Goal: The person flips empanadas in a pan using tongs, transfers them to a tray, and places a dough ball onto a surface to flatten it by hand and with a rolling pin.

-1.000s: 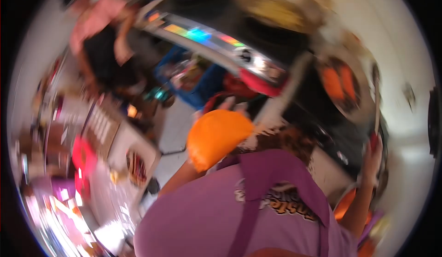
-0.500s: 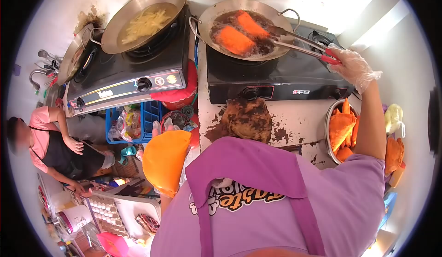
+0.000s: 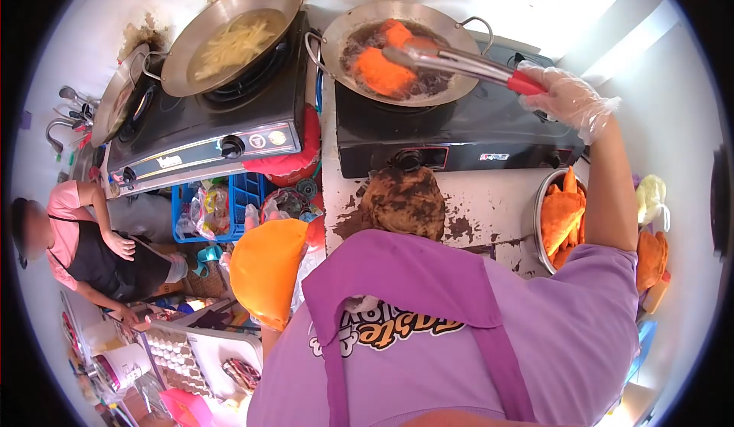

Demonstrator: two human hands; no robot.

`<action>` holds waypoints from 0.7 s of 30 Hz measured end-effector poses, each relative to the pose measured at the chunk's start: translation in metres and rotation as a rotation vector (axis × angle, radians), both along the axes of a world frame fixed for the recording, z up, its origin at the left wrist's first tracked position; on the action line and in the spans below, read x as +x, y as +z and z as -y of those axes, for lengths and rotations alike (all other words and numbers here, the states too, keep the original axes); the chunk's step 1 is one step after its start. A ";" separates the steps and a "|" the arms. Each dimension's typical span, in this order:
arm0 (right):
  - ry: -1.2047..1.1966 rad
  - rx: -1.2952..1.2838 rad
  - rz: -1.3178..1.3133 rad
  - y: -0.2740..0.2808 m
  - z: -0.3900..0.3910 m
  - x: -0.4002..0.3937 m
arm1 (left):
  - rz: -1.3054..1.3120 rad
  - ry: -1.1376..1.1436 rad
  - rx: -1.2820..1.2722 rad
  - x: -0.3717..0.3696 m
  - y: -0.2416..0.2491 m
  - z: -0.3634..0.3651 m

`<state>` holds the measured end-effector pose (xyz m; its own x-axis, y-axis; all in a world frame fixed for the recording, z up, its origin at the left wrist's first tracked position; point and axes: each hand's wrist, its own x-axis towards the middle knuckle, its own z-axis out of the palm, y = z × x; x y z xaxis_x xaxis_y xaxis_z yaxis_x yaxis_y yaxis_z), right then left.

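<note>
At two o'clock, my gloved right hand [image 3: 567,100] wraps the red-handled tongs [image 3: 459,61], arm [image 3: 613,190] stretched upward, wrist bent toward ten. Since half a second ago, the tongs have swung farther over the orange pieces [image 3: 382,74] in the pan [image 3: 336,47] at twelve. My left hand [image 3: 252,215] at eight holds an orange half-moon [image 3: 266,266], palm hidden behind it.

We have a lane over the table [image 3: 497,205] between scorched round lump [image 3: 404,204] and steel bowl [image 3: 538,232]; tongs [image 3: 474,61] cross right rim of frying pan [image 3: 336,38], left loop handle [image 3: 308,52] juts out, wall [image 3: 669,129] limits us beyond right hand [image 3: 567,102]
</note>
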<state>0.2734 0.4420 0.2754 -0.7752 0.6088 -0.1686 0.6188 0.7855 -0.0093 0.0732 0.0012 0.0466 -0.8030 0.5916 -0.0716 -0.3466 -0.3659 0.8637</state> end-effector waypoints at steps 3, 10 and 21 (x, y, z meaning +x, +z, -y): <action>0.045 -0.096 0.003 -0.007 0.000 -0.002 | -0.947 -0.038 -0.753 -0.009 -0.001 0.001; 0.013 0.013 -0.072 -0.022 -0.025 -0.009 | -1.498 0.037 -1.266 -0.003 0.002 -0.004; -0.355 -0.575 -0.062 -0.020 -0.071 -0.040 | -0.170 0.057 -0.180 0.005 0.009 -0.006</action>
